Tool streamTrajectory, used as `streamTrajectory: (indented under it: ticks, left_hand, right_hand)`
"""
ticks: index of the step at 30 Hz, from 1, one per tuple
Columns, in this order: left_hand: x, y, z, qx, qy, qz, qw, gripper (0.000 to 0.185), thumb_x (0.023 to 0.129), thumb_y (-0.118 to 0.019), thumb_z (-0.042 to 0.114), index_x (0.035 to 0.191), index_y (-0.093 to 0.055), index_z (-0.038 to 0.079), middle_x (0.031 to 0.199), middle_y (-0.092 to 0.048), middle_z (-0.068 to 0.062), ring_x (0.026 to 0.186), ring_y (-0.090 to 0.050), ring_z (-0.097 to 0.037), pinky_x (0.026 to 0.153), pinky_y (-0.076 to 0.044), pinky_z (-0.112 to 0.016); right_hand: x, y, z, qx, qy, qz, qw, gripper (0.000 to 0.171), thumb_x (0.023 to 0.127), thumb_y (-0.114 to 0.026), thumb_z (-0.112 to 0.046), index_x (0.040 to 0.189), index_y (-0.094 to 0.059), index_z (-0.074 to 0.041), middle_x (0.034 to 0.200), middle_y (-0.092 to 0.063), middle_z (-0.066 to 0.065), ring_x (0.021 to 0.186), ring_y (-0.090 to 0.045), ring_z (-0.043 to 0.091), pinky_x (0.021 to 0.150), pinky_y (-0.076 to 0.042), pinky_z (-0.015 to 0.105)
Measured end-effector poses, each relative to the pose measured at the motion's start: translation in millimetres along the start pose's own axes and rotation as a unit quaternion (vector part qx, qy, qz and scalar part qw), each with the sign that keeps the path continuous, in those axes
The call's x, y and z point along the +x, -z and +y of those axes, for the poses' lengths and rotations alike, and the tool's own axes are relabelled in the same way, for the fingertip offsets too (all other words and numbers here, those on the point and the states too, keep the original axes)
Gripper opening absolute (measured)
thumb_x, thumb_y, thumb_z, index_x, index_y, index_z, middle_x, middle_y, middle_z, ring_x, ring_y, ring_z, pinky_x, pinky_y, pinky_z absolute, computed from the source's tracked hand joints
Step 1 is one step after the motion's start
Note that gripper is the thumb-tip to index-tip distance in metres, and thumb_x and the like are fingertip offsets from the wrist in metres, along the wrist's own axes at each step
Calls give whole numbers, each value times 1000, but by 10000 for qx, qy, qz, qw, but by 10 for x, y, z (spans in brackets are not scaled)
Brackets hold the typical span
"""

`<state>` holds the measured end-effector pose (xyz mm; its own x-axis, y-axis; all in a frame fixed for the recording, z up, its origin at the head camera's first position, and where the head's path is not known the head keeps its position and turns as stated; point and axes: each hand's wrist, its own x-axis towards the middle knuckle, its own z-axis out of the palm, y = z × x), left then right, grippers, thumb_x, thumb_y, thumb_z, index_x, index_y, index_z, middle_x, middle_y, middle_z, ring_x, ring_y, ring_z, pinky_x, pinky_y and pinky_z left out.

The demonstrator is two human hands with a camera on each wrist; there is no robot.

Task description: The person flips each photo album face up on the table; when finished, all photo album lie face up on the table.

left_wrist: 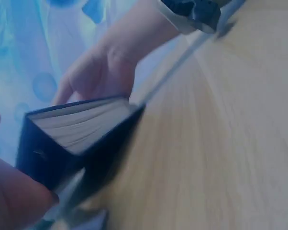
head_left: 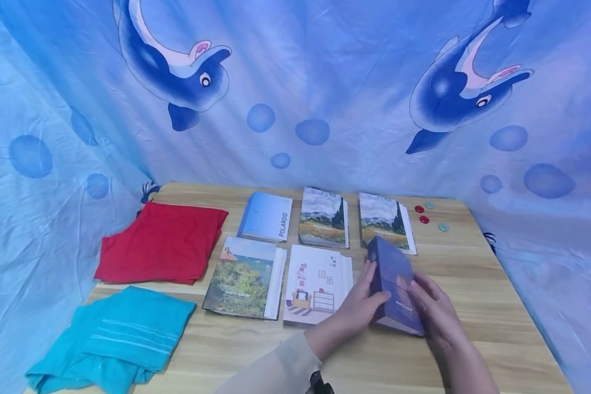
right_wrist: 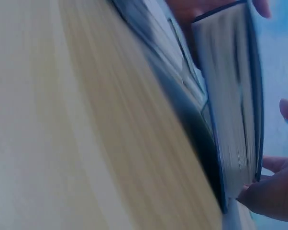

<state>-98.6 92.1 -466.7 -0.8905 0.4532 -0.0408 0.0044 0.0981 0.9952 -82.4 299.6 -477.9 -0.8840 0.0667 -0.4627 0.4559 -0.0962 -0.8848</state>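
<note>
Left hand [head_left: 361, 303]: fingers curled round the dark blue album [head_left: 394, 284], gripping its left edge.
Right hand [head_left: 433, 306]: clasps the opposite edge.
Album: tilted on the tabletop [head_left: 482, 306], beside five others.
Handling: likely stiff, fairly heavy; best held by both long edges.

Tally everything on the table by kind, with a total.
Photo albums: 6, one dark blue album held by left hand and right hand
Folded cloths: 2, red cloth, teal cloth
Small buttons: 4
Total: 12
</note>
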Motion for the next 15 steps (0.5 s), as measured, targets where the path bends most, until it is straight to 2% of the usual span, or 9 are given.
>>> streamTrajectory:
  ticks: [3, 8, 12, 15]
  left_hand:
    - [95, 2, -84, -475, 297, 53, 9984, 76, 98, -55, 28, 161, -20, 4, 168, -16, -13, 153, -16, -29, 124, -13, -47]
    - [166, 27, -205, -587, 493, 92, 9970, 75, 98, -55, 28, 160, -23, 1, 167, -19, -15, 153, -20, -31, 124, -16, -45]
    - [147, 64, -234, -390, 640, 198, 9970, 77, 98, -59, 33, 159, -26, 2, 166, -23, -12, 152, -23, -29, 123, -19, -43]
    - [126, 108, -218, 72, 669, 185, 9976, 77, 99, -58, 38, 159, -27, 1, 165, -27, -11, 152, -23, -27, 123, -20, -43]
  right_hand:
    - [53, 94, 12, -29, 152, 160, 9998, 84, 100, -61, -46, 164, -15, -18, 163, -22, 9, 124, -45, 9, 94, -45, 18]
    - [113, 219, 56, -332, 712, 180, 9967, 75, 107, -49, -38, 162, -12, -3, 166, -13, 17, 145, -24, 17, 111, -30, 15]
    - [151, 255, 41, -717, 708, 241, 9946, 76, 107, -47, -40, 162, -10, -3, 168, -10, 18, 154, -10, 27, 124, -15, 31]
    - [168, 247, 12, -1061, 714, 424, 9909, 76, 107, -47, -43, 162, -12, -4, 168, -12, 18, 154, -9, 30, 125, -10, 42]
